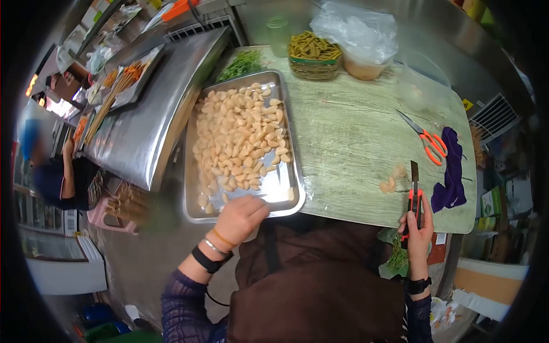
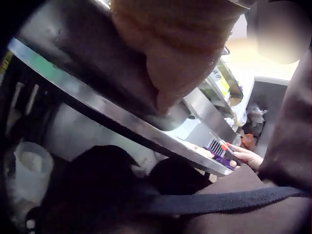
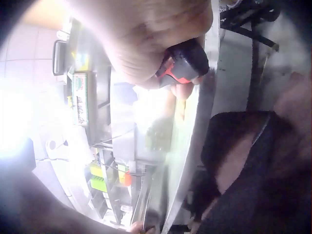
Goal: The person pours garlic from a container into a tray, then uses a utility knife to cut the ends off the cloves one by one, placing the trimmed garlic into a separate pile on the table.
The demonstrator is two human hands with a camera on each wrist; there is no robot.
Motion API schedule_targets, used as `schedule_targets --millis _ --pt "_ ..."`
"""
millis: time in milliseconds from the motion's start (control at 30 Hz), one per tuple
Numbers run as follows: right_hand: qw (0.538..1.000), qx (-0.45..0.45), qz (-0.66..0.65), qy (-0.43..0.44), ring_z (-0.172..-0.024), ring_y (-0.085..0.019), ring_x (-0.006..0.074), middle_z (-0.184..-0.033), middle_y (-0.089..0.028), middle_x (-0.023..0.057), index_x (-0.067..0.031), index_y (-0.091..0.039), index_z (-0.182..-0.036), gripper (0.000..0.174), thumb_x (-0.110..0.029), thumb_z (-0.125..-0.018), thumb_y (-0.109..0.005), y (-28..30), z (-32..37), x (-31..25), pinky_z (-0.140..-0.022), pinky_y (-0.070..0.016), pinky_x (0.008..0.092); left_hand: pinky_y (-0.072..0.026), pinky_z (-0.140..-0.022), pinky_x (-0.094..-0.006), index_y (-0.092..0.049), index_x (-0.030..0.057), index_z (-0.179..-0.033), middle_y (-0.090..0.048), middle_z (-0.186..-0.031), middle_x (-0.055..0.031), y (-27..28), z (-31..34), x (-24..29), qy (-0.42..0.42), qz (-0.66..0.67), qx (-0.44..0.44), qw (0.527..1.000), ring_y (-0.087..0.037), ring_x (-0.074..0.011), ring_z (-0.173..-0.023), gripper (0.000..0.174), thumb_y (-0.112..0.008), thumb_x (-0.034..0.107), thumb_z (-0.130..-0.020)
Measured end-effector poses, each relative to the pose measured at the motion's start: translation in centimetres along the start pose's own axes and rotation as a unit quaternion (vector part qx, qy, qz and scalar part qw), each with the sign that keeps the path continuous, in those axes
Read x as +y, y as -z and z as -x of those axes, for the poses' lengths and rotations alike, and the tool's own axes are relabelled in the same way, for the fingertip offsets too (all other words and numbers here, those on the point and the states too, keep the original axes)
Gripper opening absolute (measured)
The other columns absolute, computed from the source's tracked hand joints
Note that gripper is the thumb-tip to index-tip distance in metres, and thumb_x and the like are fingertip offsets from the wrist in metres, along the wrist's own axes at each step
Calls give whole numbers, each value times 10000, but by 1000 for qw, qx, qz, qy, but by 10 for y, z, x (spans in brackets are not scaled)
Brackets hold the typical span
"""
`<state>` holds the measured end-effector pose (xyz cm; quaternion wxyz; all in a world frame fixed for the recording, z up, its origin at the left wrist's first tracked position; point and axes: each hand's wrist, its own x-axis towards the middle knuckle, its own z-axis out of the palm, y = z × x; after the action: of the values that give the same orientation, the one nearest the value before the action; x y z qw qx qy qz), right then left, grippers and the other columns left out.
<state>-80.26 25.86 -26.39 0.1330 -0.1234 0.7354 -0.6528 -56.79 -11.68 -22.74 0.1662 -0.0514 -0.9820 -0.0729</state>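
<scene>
Green table (image 1: pixel 354 131) bears one tray (image 1: pixel 277 192); right hand (image 1: pixel 420 235) grips one cutter (image 1: pixel 414 201), left (image 1: pixel 243 216) unclear

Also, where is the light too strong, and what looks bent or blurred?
Right wrist view: white glare at left and centre. Head view: wide-lens bending, black corners, shine on the silver metal tray. Left wrist view: left hand soft, lower part dark.

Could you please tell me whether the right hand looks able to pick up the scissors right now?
Probably not straight away: the scissors lie uncovered nearby, but the right hand grips a utility knife, which would likely need putting down first.
</scene>
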Motion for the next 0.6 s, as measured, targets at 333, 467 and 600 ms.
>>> schedule_targets --millis 333,467,600 --pt "999 3 34 -19 -681 -566 83 -871 -623 44 -105 -395 -1600 582 -100 -1051 -585 0 -2 1 -613 -489 226 -536 -647 -328 -684 115 -967 -623 -920 -6 38 70 -47 -89 -1 -69 994 -629 -199 -818 198 -689 117 -770" --pt "998 2 59 -12 -663 -568 80 -857 -622 39 -119 -356 -1621 593 -126 -1068 -571 -1 -1 2 -614 -482 218 -529 -598 -321 -664 126 -938 -609 -904 0 41 73 -57 -125 12 -80 989 -623 -183 -801 176 -695 133 -766" --pt "998 17 58 -32 -674 -570 89 -869 -623 46 -109 -374 -1610 583 -103 -1062 -569 -6 -2 -4 -622 -492 228 -535 -621 -321 -642 119 -929 -638 -960 -18 44 77 -82 -143 -11 -114 983 -637 -184 -803 213 -707 162 -731"
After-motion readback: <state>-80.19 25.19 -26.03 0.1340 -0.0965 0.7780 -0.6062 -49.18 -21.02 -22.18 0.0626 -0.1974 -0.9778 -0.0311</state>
